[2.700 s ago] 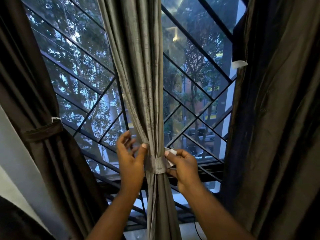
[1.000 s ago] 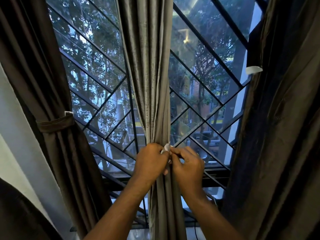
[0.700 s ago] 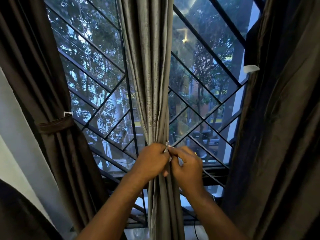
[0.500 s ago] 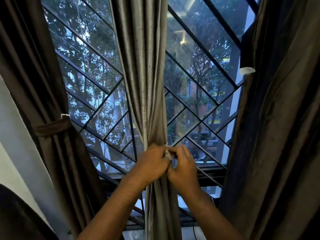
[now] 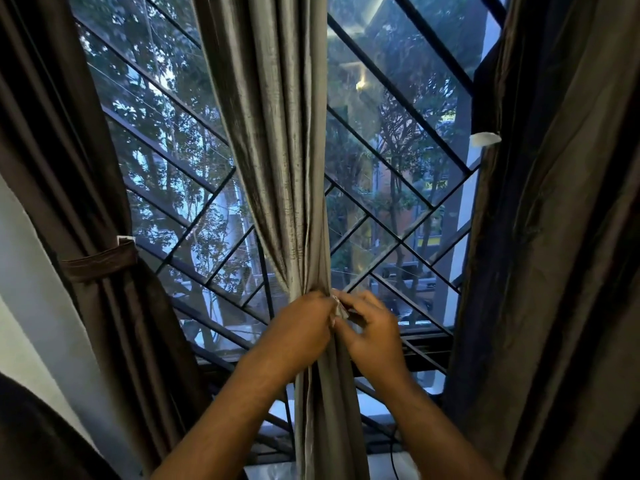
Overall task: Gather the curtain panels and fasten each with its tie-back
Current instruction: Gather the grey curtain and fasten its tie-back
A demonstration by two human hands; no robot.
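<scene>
A grey curtain panel hangs gathered in the middle of the window. My left hand is closed around its narrow waist, hiding most of the grey tie-back. My right hand pinches the white tab end of the tie-back against the left hand's fingers. On the left, a dark brown panel is bound by a brown tie-back. On the right hangs a loose dark panel with a white tab at its edge.
Behind the curtains a black diagonal window grille covers the glass, with trees and a building outside. A pale wall runs down the left side. A thin black cable hangs below the sill on the right.
My left hand went from open beside the panel to closed around it over the tie-back. My right hand brought the white tab in against the left hand and keeps pinching it there.
</scene>
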